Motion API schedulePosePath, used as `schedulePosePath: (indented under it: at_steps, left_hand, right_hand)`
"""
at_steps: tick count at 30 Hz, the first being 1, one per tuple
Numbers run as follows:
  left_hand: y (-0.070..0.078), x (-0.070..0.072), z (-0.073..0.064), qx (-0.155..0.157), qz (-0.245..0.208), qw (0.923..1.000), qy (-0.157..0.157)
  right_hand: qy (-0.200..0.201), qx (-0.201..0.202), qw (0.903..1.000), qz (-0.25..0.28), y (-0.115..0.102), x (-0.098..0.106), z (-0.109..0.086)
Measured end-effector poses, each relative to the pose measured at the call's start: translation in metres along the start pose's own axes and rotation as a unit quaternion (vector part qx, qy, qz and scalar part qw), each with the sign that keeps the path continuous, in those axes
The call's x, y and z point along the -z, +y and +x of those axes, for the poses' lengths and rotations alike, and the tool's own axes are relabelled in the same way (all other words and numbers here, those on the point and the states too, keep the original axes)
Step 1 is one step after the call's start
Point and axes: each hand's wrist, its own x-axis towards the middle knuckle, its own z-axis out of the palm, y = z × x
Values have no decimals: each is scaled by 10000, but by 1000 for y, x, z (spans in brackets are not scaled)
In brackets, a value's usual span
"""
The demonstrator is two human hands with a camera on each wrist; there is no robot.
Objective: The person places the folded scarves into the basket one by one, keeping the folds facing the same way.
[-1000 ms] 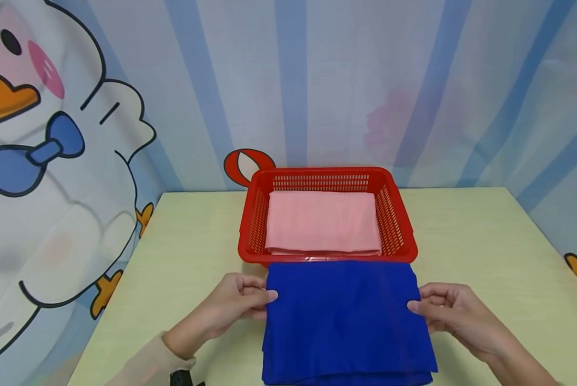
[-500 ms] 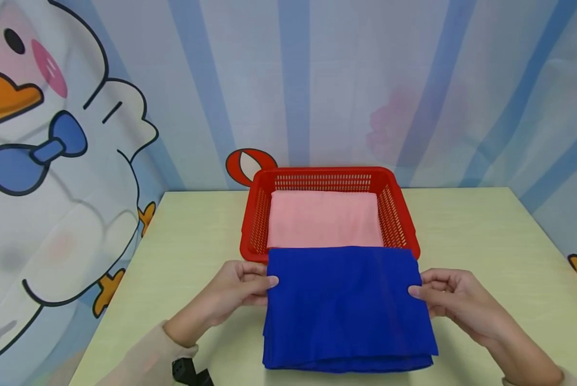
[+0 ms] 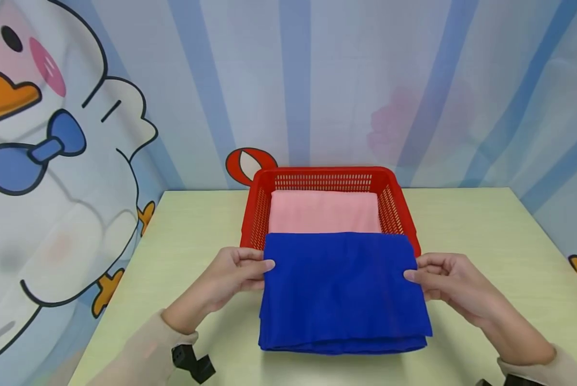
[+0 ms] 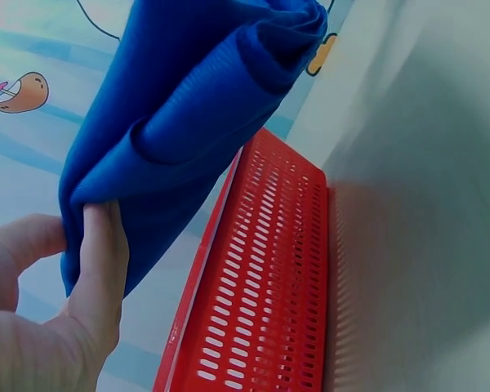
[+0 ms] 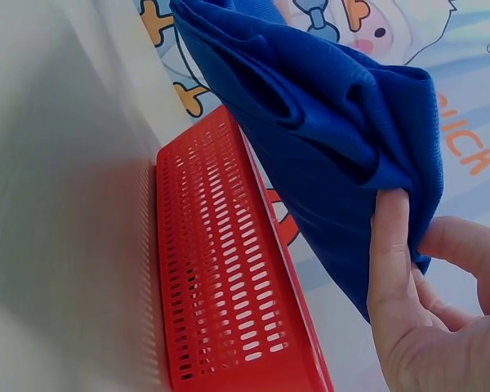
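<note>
A folded blue cloth (image 3: 344, 292) is held up between both hands, its far edge over the front rim of a red basket (image 3: 398, 212). My left hand (image 3: 232, 273) pinches its left side, thumb on top and fingers beneath. The right hand (image 3: 450, 281) grips the opposite side in the same way. Inside the basket lies a folded pink cloth (image 3: 324, 212), its front part hidden behind the blue one. Both wrist views show the blue cloth (image 4: 180, 106) raised above the table, with several folded layers, and the basket's slotted wall (image 5: 220, 253) below it.
The basket stands on a pale yellow-green table (image 3: 197, 225) near its back edge. A printed backdrop (image 3: 337, 80) with a cartoon duck rises behind and to the left. Black wrist-camera mounts (image 3: 192, 363) sit at the sleeves.
Both hands have moved forward with the blue cloth, from in front of the basket to over its front rim. More of the pink cloth is now covered from view.
</note>
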Motion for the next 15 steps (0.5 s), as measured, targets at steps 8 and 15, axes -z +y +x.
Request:
schedulePosePath:
  at_steps: [8, 15]
  left_hand:
    - [8, 2, 6, -76, -23, 9998, 181]
    - [17, 3, 16, -176, -102, 9994, 277]
  right_hand:
    - [20, 102, 9999, -133, -12, 1, 8]
    - [135, 151, 9995, -243, -18, 3, 15]
